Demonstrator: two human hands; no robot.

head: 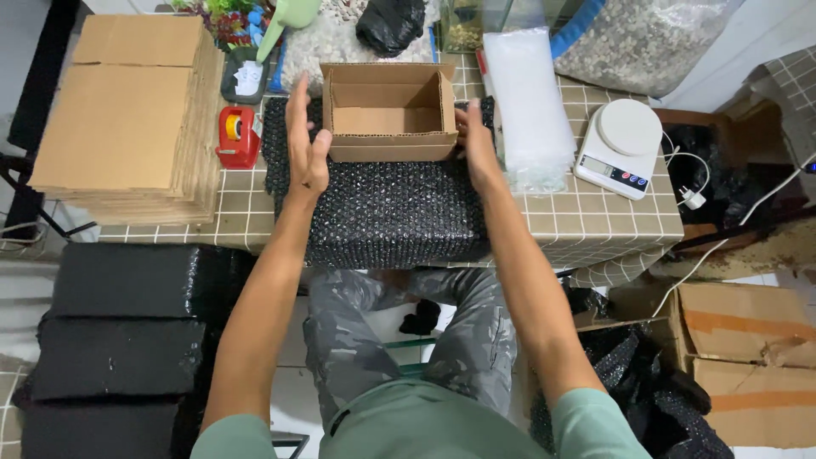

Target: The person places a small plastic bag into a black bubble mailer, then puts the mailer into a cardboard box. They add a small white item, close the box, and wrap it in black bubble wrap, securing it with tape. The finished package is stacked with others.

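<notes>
A small open cardboard box (391,112) stands on a sheet of black bubble wrap (382,212) spread over the tiled table (612,221). My left hand (306,144) is beside the box's left wall with fingers spread and pointing up, its heel close to the lower left corner. Against the box's right wall rests my right hand (476,140), fingers on the side panel. The box looks empty inside.
A stack of flat cardboard (127,119) lies at the left, with a red tape dispenser (238,136) next to it. Clear bubble bags (527,102) and a white kitchen scale (620,144) sit at the right. Black wrapped parcels (119,340) lie on the floor left, cardboard boxes (748,357) right.
</notes>
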